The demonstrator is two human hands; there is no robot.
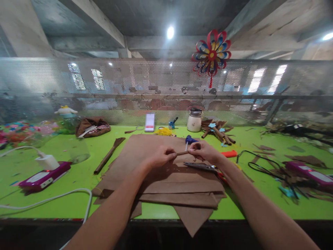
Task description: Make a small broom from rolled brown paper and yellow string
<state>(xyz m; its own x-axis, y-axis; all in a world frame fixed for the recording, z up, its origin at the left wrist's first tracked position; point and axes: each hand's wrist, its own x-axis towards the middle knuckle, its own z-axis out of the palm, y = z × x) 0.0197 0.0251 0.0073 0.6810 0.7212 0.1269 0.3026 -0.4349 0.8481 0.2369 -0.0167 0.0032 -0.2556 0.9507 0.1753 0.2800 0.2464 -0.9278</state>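
Between my two hands runs a thin rolled strip of brown paper (182, 153). My left hand (164, 156) pinches its left end, fingers closed. At the other end my right hand (204, 151) is closed on it, with a dark fringed bit showing above the fingers. Both hands are over a stack of brown paper sheets (153, 173). Scissors (200, 166) with dark blades and red handles lie on the sheets below my right hand. Just behind that hand is a blue-handled tool (190, 140), its shaft partly hidden.
A rolled brown paper stick (109, 156) lies left of the stack. At the back stand a phone (150, 122), a small blue bottle (171, 124) and a jar (194, 119) beside more paper rolls (218, 130). Purple power strips (47, 176) with cables sit at both sides.
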